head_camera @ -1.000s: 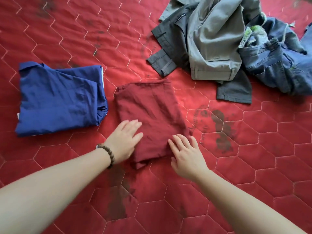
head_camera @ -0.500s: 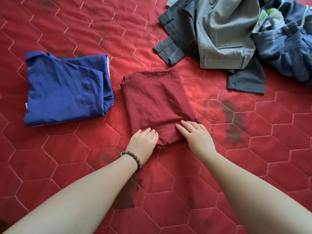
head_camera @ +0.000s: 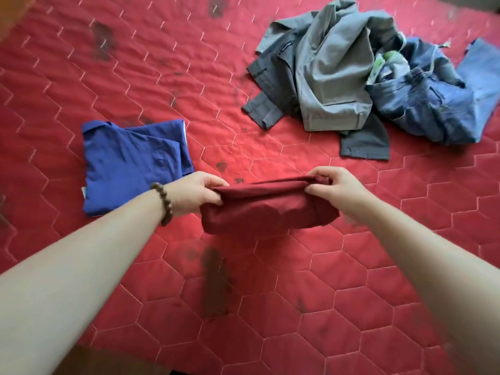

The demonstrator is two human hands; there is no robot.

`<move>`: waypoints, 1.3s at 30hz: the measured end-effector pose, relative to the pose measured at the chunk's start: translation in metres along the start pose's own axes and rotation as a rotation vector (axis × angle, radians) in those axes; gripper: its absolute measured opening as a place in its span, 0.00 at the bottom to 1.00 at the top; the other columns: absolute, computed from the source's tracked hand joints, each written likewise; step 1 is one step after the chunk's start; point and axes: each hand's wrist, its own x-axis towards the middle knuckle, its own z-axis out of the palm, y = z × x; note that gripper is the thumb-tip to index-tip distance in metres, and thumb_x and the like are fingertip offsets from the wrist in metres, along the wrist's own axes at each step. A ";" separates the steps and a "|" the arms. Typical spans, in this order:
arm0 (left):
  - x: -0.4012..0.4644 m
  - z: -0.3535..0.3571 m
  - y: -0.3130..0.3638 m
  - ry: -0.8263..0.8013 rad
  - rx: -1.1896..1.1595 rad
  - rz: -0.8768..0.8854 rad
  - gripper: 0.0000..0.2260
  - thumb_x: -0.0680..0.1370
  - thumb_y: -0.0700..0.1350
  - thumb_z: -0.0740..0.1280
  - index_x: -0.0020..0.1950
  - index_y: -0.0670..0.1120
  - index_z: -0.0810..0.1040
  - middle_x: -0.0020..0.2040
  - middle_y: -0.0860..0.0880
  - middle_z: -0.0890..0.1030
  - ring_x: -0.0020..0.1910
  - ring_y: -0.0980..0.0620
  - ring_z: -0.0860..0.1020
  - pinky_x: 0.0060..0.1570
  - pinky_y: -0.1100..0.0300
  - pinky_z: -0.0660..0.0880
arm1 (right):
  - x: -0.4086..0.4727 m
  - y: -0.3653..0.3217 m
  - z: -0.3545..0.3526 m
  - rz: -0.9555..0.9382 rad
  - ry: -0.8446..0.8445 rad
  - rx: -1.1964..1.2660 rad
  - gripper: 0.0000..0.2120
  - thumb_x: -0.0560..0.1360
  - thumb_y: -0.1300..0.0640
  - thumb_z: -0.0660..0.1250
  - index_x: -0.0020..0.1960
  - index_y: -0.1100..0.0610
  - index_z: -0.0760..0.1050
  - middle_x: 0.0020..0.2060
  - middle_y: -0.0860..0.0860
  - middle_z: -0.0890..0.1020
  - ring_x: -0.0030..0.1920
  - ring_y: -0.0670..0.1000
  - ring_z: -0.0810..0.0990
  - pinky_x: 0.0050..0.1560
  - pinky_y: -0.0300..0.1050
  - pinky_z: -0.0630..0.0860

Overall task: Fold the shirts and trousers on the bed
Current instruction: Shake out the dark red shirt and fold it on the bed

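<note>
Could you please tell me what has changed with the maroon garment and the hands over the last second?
Both the left hand and right hand went from pressing flat to gripping the folded maroon garment by its ends, lifting it. The folded blue shirt remains folded.

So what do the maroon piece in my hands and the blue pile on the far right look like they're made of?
Maroon piece: looks like thin matte woven cloth, maybe cotton; it sags softly between the left hand and right hand. Blue pile: likely denim jeans, with faded patches, pale seam stitching and stiff folds.
</note>
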 end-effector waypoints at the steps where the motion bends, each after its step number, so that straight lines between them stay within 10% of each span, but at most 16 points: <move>1: -0.002 -0.005 0.006 -0.052 -0.114 -0.047 0.15 0.63 0.33 0.66 0.48 0.40 0.83 0.43 0.42 0.80 0.41 0.49 0.77 0.38 0.60 0.73 | 0.002 -0.012 -0.009 0.011 -0.015 0.033 0.08 0.71 0.64 0.71 0.41 0.51 0.79 0.33 0.46 0.76 0.33 0.40 0.72 0.35 0.32 0.68; 5: 0.004 -0.024 0.013 -0.158 -0.305 -0.174 0.20 0.62 0.36 0.70 0.53 0.45 0.83 0.48 0.43 0.79 0.41 0.50 0.76 0.38 0.62 0.75 | 0.032 -0.040 -0.027 0.078 -0.104 0.126 0.06 0.72 0.63 0.71 0.44 0.52 0.80 0.35 0.48 0.77 0.33 0.42 0.75 0.32 0.29 0.70; 9: 0.031 -0.028 -0.011 0.097 -0.393 -0.223 0.12 0.76 0.34 0.63 0.54 0.45 0.79 0.47 0.45 0.78 0.40 0.52 0.76 0.48 0.55 0.76 | 0.082 -0.013 -0.005 0.130 0.084 -0.046 0.11 0.72 0.51 0.72 0.53 0.54 0.80 0.43 0.50 0.80 0.41 0.46 0.77 0.39 0.37 0.72; 13: 0.061 -0.022 -0.050 0.443 0.044 -0.252 0.16 0.74 0.44 0.69 0.61 0.45 0.77 0.53 0.46 0.77 0.51 0.50 0.76 0.61 0.53 0.71 | 0.099 0.039 0.025 0.280 0.039 -0.197 0.24 0.72 0.47 0.71 0.65 0.54 0.72 0.55 0.53 0.79 0.52 0.52 0.78 0.50 0.42 0.73; 20: 0.101 0.008 -0.095 0.525 0.622 -0.110 0.26 0.72 0.54 0.69 0.69 0.49 0.71 0.68 0.46 0.69 0.68 0.45 0.67 0.68 0.51 0.64 | 0.096 0.101 0.060 0.369 0.091 -0.279 0.29 0.72 0.45 0.71 0.69 0.54 0.67 0.60 0.57 0.75 0.59 0.57 0.75 0.58 0.49 0.71; 24: 0.125 0.015 -0.100 0.522 0.864 -0.128 0.28 0.72 0.63 0.67 0.67 0.51 0.68 0.63 0.48 0.71 0.64 0.45 0.68 0.62 0.49 0.67 | 0.108 0.110 0.074 0.421 0.134 -0.229 0.29 0.71 0.44 0.72 0.63 0.59 0.68 0.57 0.57 0.77 0.59 0.58 0.75 0.53 0.48 0.71; 31: 0.120 0.010 -0.103 0.340 0.756 -0.237 0.17 0.75 0.57 0.67 0.34 0.48 0.67 0.39 0.47 0.76 0.48 0.41 0.77 0.44 0.55 0.68 | 0.133 0.075 0.089 0.208 0.040 -0.467 0.13 0.73 0.54 0.71 0.44 0.55 0.66 0.48 0.57 0.79 0.52 0.60 0.77 0.42 0.47 0.66; 37: 0.081 0.025 -0.110 0.403 0.531 -0.474 0.19 0.75 0.55 0.69 0.30 0.46 0.71 0.29 0.48 0.74 0.29 0.48 0.72 0.30 0.59 0.68 | 0.146 0.034 0.122 -0.038 -0.003 -0.597 0.24 0.73 0.51 0.70 0.66 0.53 0.68 0.59 0.55 0.74 0.62 0.59 0.70 0.59 0.53 0.69; 39: 0.070 0.033 -0.116 0.357 0.421 -0.565 0.15 0.75 0.54 0.70 0.42 0.42 0.80 0.40 0.44 0.81 0.37 0.46 0.77 0.42 0.57 0.74 | 0.129 0.033 0.138 -0.130 0.124 -0.664 0.26 0.73 0.51 0.69 0.69 0.54 0.68 0.63 0.57 0.71 0.64 0.59 0.68 0.64 0.55 0.67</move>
